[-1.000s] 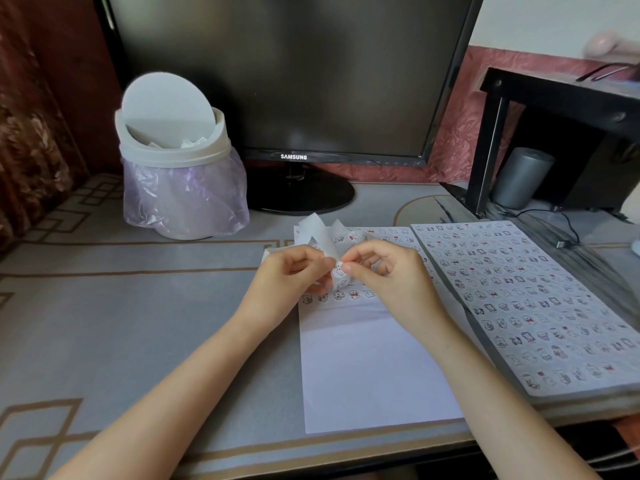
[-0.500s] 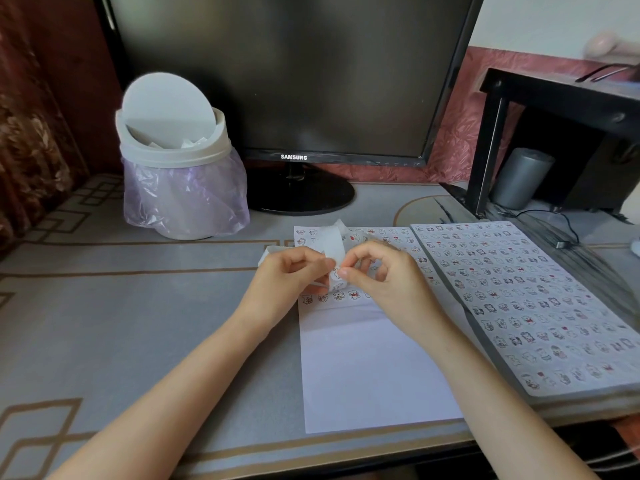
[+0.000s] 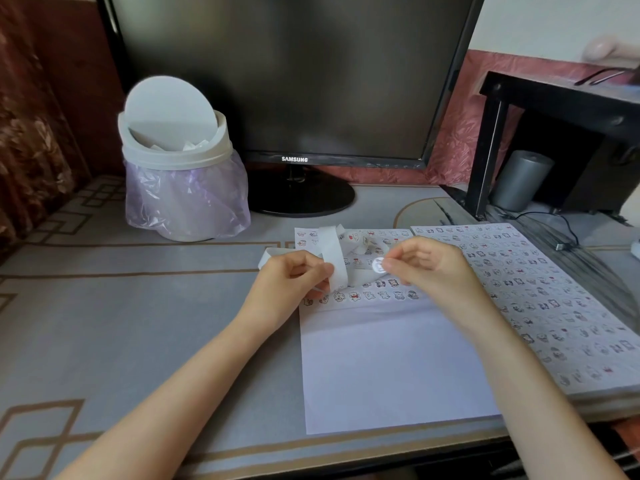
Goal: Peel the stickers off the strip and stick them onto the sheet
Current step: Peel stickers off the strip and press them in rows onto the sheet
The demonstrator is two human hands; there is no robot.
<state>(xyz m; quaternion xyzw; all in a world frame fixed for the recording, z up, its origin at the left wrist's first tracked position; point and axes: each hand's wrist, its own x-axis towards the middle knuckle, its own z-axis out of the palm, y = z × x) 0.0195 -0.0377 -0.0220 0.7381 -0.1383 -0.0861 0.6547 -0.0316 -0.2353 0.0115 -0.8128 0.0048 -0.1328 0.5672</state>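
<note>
My left hand (image 3: 291, 282) grips a curling white backing strip (image 3: 334, 258) just above the desk. My right hand (image 3: 429, 268) pinches a small round sticker (image 3: 378, 264) at its fingertips, held a little to the right of the strip. Both hands hover over the upper part of a white sheet (image 3: 388, 358), whose top rows carry small cartoon stickers while its lower part is blank.
A stack of sheets covered in stickers (image 3: 540, 299) lies to the right. A white swing-lid bin (image 3: 180, 168) with a purple liner stands at the back left, and a black monitor (image 3: 294, 81) behind the sheet. A black shelf (image 3: 561, 98) stands at the back right.
My right hand has pulled away to the right from the strip with a round sticker in its fingertips. My left hand still holds the strip in about the same place.
</note>
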